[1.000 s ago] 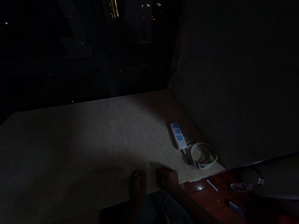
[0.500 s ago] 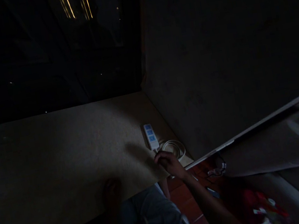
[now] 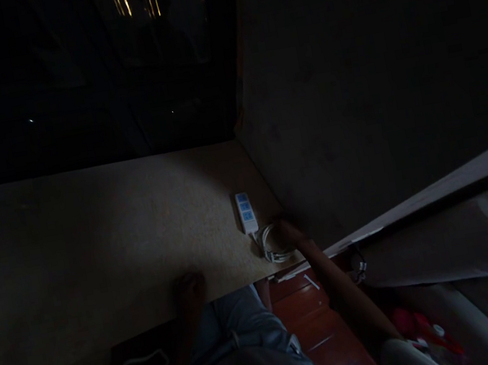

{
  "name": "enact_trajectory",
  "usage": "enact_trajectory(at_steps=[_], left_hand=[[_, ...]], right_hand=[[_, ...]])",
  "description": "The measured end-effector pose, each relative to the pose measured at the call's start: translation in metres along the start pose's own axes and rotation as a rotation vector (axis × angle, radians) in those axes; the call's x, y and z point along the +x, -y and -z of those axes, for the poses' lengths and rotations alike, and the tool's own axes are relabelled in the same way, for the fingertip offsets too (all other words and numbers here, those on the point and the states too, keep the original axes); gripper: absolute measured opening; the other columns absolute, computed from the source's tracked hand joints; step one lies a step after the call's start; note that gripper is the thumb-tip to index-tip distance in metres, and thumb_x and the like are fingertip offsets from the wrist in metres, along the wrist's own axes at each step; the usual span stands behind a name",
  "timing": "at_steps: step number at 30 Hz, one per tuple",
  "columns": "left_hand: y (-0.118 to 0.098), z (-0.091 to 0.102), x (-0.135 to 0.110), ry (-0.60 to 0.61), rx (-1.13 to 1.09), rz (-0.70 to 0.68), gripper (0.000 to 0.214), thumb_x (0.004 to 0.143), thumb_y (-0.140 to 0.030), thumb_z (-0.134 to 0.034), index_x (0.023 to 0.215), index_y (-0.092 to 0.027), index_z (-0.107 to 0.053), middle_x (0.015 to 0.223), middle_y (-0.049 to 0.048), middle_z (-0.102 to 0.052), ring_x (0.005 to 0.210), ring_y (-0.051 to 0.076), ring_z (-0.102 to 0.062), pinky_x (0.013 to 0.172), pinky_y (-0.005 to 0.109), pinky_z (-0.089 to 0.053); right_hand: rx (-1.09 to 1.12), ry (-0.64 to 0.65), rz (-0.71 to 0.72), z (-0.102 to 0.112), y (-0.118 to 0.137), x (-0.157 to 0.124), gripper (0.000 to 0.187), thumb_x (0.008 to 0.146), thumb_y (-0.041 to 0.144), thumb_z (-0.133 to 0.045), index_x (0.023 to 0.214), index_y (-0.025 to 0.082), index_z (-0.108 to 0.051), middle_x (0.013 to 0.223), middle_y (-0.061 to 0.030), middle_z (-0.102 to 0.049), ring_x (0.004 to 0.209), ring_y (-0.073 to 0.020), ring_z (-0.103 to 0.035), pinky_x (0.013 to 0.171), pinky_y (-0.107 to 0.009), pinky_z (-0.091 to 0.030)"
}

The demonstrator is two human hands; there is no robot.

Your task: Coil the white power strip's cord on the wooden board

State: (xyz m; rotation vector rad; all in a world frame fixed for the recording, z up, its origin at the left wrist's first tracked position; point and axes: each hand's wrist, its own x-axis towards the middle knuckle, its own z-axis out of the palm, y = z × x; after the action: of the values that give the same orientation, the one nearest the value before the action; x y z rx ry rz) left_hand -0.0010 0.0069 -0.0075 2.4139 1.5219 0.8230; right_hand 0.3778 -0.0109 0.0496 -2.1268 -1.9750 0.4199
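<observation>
A white power strip with blue socket faces lies on the pale ledge. Its white cord runs from the near end into a loose coil beside it. At the right side of that coil is my right hand, reaching over the ledge's corner; its fingers are lost in shadow, so their grip on the cord is unclear. My left hand rests at the ledge's front edge, dim, with its fingers curled in and nothing visible in them.
A dark wall panel bounds the ledge on the right. Behind it stands dark window glass with light reflections. Below are my legs in jeans, a red-brown floor, and red items. A white cable hangs at lower left.
My right hand has moved right, from the cord's end near the strip to the coil's far side. The coil looks narrower now. My left hand stays at the ledge edge. The view shifted slightly.
</observation>
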Motion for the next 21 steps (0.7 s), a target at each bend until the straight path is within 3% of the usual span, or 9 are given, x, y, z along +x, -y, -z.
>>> enact_trajectory(at_steps=[4, 8, 14, 21], left_hand=[[-0.002, 0.004, -0.002, 0.008, -0.026, 0.019, 0.033, 0.087, -0.031, -0.046, 0.063, -0.023, -0.068, 0.074, 0.0074, -0.072, 0.076, 0.024, -0.063, 0.08, 0.04, -0.045], [-0.008, 0.011, -0.002, 0.045, -0.1, 0.033, 0.036, 0.089, -0.03, -0.045, 0.06, -0.023, -0.065, 0.069, 0.0059, -0.069, 0.074, 0.022, -0.061, 0.08, 0.039, -0.044], [-0.021, 0.027, -0.004, 0.091, -0.273, 0.115, 0.048, 0.094, -0.034, -0.04, 0.051, -0.022, -0.059, 0.071, 0.0062, -0.069, 0.079, 0.022, -0.061, 0.083, 0.038, -0.043], [-0.027, 0.052, -0.026, 0.162, -0.443, 0.188, 0.043, 0.094, -0.037, -0.041, 0.06, -0.021, -0.062, 0.077, 0.007, -0.069, 0.088, 0.022, -0.061, 0.087, 0.037, -0.045]], right_hand=[[-0.03, 0.065, -0.08, -0.003, 0.015, -0.002, 0.034, 0.086, 0.008, -0.055, 0.119, 0.01, -0.065, 0.114, -0.0182, -0.068, 0.104, -0.0262, -0.065, 0.092, -0.033, -0.049], [-0.038, 0.101, -0.087, -0.005, 0.045, -0.006, 0.038, 0.086, 0.01, -0.053, 0.122, 0.012, -0.063, 0.124, -0.0177, -0.064, 0.113, -0.0261, -0.061, 0.093, -0.03, -0.046], [-0.031, 0.163, -0.043, -0.024, 0.102, 0.008, 0.036, 0.092, 0.018, -0.049, 0.125, 0.013, -0.06, 0.127, -0.0148, -0.061, 0.117, -0.0229, -0.056, 0.096, -0.028, -0.044], [-0.01, 0.173, -0.025, -0.048, 0.183, 0.032, 0.035, 0.093, 0.018, -0.046, 0.126, 0.016, -0.059, 0.13, -0.0143, -0.06, 0.118, -0.0223, -0.056, 0.092, -0.028, -0.046]])
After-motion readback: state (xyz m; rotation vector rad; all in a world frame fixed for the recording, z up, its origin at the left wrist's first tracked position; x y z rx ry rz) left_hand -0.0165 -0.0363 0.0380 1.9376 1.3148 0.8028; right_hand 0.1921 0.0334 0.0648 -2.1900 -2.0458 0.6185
